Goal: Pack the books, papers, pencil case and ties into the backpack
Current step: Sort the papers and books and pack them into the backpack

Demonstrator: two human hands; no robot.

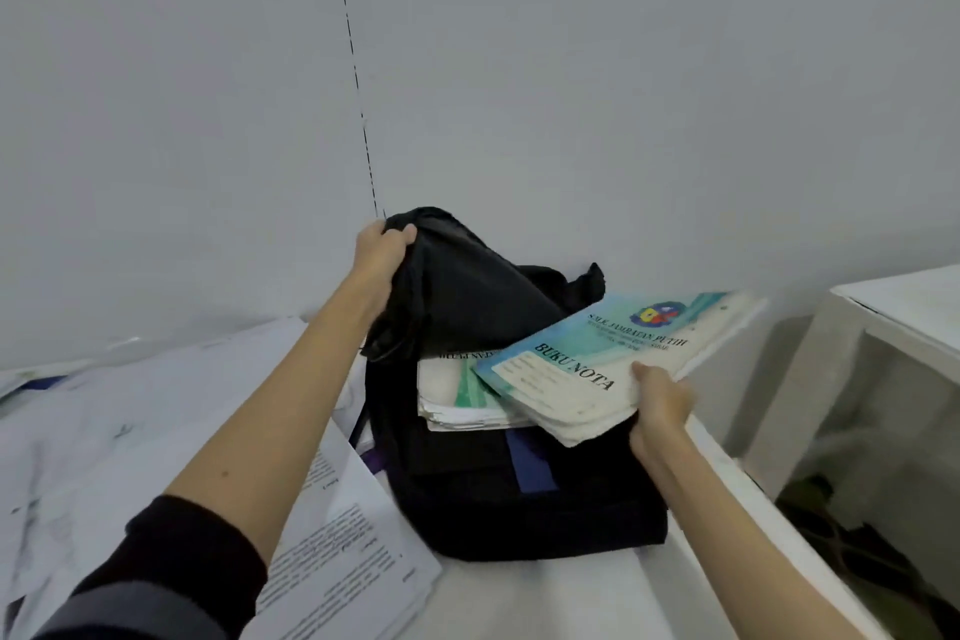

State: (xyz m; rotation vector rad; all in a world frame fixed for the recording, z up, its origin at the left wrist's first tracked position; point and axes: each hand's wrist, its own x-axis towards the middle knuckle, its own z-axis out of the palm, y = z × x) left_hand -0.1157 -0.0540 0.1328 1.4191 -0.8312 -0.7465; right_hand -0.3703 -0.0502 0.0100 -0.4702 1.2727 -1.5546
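A black backpack (519, 499) lies on the white table (519, 598) against the wall. My left hand (382, 250) grips its top flap and holds it lifted, so the mouth gapes. Inside the opening lies a stack of white and green books (452, 395). My right hand (660, 405) grips the near corner of a bundle of light blue "BUKU NOTA" notebooks (597, 359), held tilted just over the opening, with its left end above the stacked books. Printed papers (343, 566) lie loose on the table to the left of the backpack.
More white sheets (130, 411) spread over the left half of the table up to the wall. The table's right edge (753, 499) runs close to the backpack. Beyond a gap stands a white side table (904, 322) with dark things on the floor below.
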